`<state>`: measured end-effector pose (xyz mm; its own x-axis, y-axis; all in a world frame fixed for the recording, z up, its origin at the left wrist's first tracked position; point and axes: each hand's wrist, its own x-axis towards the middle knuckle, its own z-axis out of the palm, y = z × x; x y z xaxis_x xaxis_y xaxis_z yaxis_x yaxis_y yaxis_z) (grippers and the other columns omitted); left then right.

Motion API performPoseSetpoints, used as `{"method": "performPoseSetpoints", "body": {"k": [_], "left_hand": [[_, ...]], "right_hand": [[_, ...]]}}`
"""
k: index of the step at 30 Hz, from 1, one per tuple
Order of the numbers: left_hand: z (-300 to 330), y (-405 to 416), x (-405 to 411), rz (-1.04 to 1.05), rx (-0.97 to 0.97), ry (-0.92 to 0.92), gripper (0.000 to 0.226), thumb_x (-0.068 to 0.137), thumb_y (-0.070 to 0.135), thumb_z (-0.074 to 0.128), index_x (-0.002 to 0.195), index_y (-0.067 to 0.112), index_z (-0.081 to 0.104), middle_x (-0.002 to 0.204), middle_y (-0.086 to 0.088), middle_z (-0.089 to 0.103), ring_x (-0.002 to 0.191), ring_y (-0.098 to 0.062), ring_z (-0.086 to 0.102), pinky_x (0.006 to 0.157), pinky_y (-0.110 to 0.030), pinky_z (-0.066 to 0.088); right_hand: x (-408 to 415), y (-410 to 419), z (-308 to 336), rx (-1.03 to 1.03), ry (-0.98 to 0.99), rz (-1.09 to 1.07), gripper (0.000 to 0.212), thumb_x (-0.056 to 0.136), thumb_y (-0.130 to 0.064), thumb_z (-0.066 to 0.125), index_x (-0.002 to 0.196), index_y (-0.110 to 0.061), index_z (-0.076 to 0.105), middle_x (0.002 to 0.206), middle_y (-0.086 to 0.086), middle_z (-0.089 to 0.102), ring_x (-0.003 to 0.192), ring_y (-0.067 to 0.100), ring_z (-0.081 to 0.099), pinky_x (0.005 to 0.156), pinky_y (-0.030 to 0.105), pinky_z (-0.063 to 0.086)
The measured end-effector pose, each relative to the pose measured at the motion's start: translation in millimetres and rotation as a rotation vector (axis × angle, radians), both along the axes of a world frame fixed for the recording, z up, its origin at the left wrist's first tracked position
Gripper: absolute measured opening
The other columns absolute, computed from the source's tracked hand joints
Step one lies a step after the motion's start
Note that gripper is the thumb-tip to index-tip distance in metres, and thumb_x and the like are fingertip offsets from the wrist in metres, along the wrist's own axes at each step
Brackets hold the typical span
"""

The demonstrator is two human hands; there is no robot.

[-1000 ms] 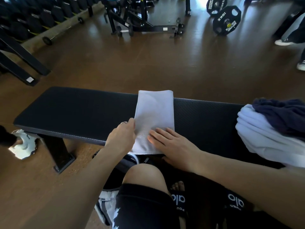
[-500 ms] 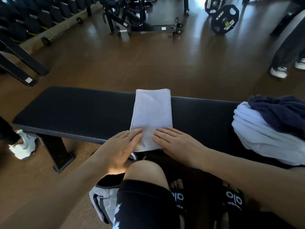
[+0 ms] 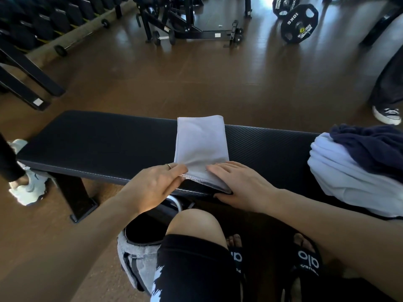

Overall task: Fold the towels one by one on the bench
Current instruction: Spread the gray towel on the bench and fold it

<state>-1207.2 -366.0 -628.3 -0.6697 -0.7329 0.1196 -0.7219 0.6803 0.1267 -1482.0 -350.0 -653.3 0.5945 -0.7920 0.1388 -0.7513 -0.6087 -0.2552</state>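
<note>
The left hand's fingers (image 3: 176,171) pinched the white towel's (image 3: 201,144) near-left corner while the right hand (image 3: 237,182) pressed flat on its 5 o'clock edge, likely steadying it mid-desk (image 3: 98,144) for another fold.

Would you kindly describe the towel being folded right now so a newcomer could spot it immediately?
Find the long black padded bench across the middle of the gym floor. Midway along it lies a pale grey folded towel, a neat flat rectangle whose near edge the left hand pinches and the right hand presses. Unlike the rumpled white and navy towel heap at the bench's right end, it lies alone.
</note>
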Motion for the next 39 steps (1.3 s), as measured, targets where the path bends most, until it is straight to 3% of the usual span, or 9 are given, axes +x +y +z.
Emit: {"method": "performPoseSetpoints", "body": {"k": [2, 6, 10, 15, 20, 22, 30, 35, 39], "left_hand": [[3, -1, 4, -0.024, -0.002, 0.017, 0.044, 0.102, 0.047, 0.025, 0.123, 0.023, 0.055, 0.086, 0.011, 0.061, 0.071, -0.013, 0.063, 0.061, -0.036, 0.055], [5, -4, 6, 0.060, 0.078, 0.059, 0.038, 0.103, 0.053, 0.027, 0.116, 0.027, 0.052, 0.061, 0.010, 0.048, 0.054, -0.010, 0.050, 0.055, -0.033, 0.047], [1, -9, -2, 0.164, 0.186, 0.245, 0.023, 0.101, 0.051, 0.040, 0.107, 0.032, 0.050, 0.054, 0.005, 0.045, 0.049, -0.015, 0.048, 0.052, -0.033, 0.042], [-6, -14, -10, 0.278, 0.345, 0.394, 0.022, 0.093, 0.043, 0.068, 0.104, 0.029, 0.055, 0.075, 0.020, 0.064, 0.065, -0.011, 0.061, 0.059, -0.021, 0.046], [-14, -27, -14, 0.460, 0.403, 0.526, 0.026, 0.099, 0.039, 0.061, 0.086, 0.018, 0.056, 0.060, 0.008, 0.048, 0.052, -0.006, 0.040, 0.049, -0.020, 0.034], [-18, -31, -19, 0.523, 0.389, 0.536, 0.033, 0.100, 0.039, 0.058, 0.079, 0.014, 0.053, 0.060, 0.006, 0.044, 0.052, -0.006, 0.037, 0.050, -0.023, 0.031], [-23, -45, -29, 0.706, 0.371, 0.524, 0.052, 0.101, 0.045, 0.052, 0.068, 0.005, 0.048, 0.060, -0.002, 0.041, 0.054, -0.014, 0.036, 0.052, -0.031, 0.031], [-22, -54, -38, 0.750, 0.335, 0.417, 0.046, 0.099, 0.044, 0.055, 0.065, 0.013, 0.050, 0.056, 0.001, 0.046, 0.052, -0.019, 0.042, 0.052, -0.030, 0.034], [-18, -52, -45, 0.722, 0.192, 0.240, 0.026, 0.099, 0.047, 0.052, 0.096, 0.022, 0.047, 0.071, 0.000, 0.060, 0.062, -0.025, 0.058, 0.056, -0.035, 0.047]], "right_hand": [[-3, -4, 3, 0.011, -0.083, -0.020, 0.049, 0.092, -0.031, 0.065, 0.138, -0.020, 0.052, 0.130, -0.004, 0.063, 0.121, 0.014, 0.056, 0.110, 0.025, 0.034], [-14, -9, 10, 0.203, -0.312, -0.057, 0.016, 0.097, -0.022, 0.059, 0.112, -0.021, 0.065, 0.096, -0.008, 0.069, 0.086, 0.010, 0.065, 0.076, 0.032, 0.049], [-19, -16, 15, 0.352, -0.390, -0.153, 0.012, 0.099, -0.031, 0.058, 0.101, -0.023, 0.067, 0.088, -0.007, 0.070, 0.079, 0.007, 0.066, 0.073, 0.038, 0.052], [-14, -27, 18, 0.410, -0.447, -0.275, 0.034, 0.100, -0.045, 0.052, 0.083, -0.018, 0.064, 0.077, 0.002, 0.067, 0.070, 0.016, 0.062, 0.066, 0.041, 0.047], [-4, -40, 14, 0.335, -0.553, -0.432, 0.037, 0.102, -0.038, 0.052, 0.067, -0.026, 0.047, 0.064, -0.009, 0.053, 0.058, 0.004, 0.049, 0.054, 0.018, 0.037], [-1, -45, 9, 0.311, -0.550, -0.478, 0.040, 0.102, -0.036, 0.052, 0.067, -0.021, 0.042, 0.065, -0.008, 0.049, 0.057, 0.007, 0.042, 0.054, 0.023, 0.033], [9, -58, -3, 0.245, -0.368, -0.581, 0.042, 0.102, -0.040, 0.048, 0.065, -0.021, 0.041, 0.064, -0.007, 0.051, 0.061, 0.015, 0.050, 0.056, 0.032, 0.032], [17, -54, 1, 0.142, -0.158, -0.593, 0.018, 0.103, -0.032, 0.043, 0.098, -0.017, 0.034, 0.076, -0.003, 0.050, 0.059, 0.017, 0.048, 0.051, 0.034, 0.031], [17, -52, 2, 0.089, -0.112, -0.558, 0.023, 0.103, -0.030, 0.044, 0.119, -0.016, 0.035, 0.101, 0.004, 0.041, 0.059, 0.018, 0.042, 0.053, 0.036, 0.037]]}}
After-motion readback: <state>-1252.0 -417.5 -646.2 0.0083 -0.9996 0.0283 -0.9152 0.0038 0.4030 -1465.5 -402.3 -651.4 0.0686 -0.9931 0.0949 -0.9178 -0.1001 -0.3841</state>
